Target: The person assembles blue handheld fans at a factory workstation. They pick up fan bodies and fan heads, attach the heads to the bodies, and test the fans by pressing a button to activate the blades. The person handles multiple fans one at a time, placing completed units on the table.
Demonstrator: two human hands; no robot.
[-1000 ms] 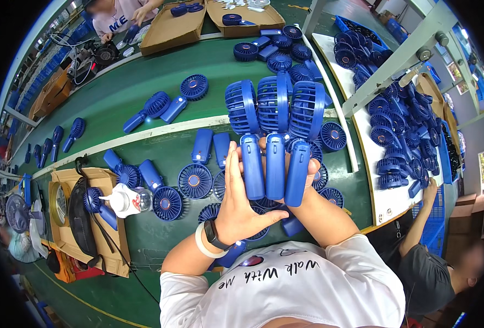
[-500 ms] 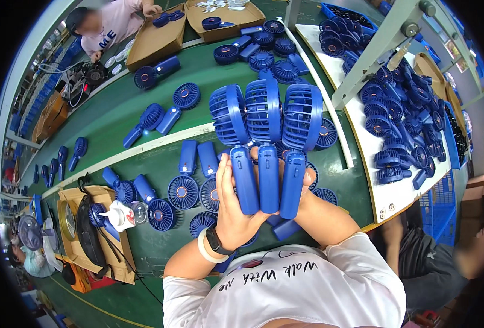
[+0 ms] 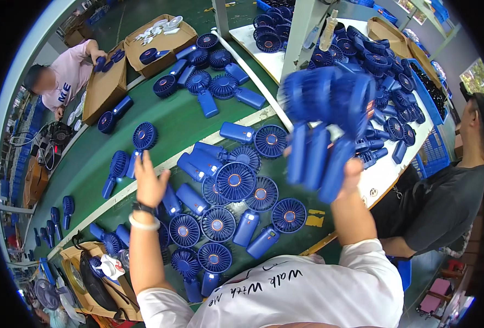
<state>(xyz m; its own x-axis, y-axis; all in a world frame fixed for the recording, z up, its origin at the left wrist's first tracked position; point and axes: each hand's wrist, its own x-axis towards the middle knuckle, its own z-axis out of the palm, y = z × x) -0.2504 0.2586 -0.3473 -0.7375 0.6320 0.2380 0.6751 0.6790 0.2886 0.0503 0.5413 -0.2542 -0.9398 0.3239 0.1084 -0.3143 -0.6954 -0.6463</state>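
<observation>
Raised on the right, my right hand (image 3: 352, 174) is closed around the handles of three blue handheld fans (image 3: 319, 156). Their round heads are smeared by motion and tip toward the white table. My left hand (image 3: 150, 183) reaches over the green bench with its fingers stretched out and holds nothing. Just beyond its fingertips lies a single blue handheld fan (image 3: 144, 135), its handle partly hidden behind the fingers. Several more blue fans (image 3: 235, 181) lie jumbled between my arms, some overlapping, with round grilles facing up.
A white table (image 3: 368, 185) at right bears a heap of blue fans (image 3: 381, 71). A metal post (image 3: 302, 49) stands by it. Cardboard trays (image 3: 162, 60) sit at the far side, near a person in pink (image 3: 69, 82). Another person in black (image 3: 444, 202) is at right.
My hands have parted. The right hand carried the three fans rightward toward the white table; the left let go of them and moved left over the bench. The view has shifted too.
</observation>
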